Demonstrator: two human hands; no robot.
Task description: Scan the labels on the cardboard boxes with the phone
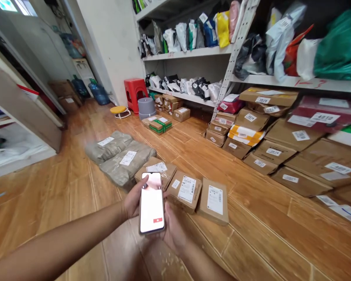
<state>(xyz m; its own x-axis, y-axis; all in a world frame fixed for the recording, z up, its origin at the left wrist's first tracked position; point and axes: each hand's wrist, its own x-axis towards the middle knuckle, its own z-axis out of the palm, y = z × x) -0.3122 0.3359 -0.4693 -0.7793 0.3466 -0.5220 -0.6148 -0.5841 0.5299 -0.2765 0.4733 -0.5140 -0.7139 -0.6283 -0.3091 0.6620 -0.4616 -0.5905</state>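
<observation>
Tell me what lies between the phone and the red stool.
Head view: cardboard parcels just beyond the phone, then bare wood floor and a green-strapped parcel before the red stool.

A parcel depot: labelled cardboard boxes (253, 130) across the wooden floor (251, 242), shelves (190, 52) of bagged packages.

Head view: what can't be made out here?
- Phone screen: washed out white, only a red patch shows; content unreadable.
- Right hand: mostly behind the phone; fingers hidden.
- Left hand: thumb on the screen, palm behind the phone.
- Labels on the three small boxes: print too small.
- Parcel stack at right: cut off by the frame edge.
- Shelf bags: blurred, contents hidden.
</observation>
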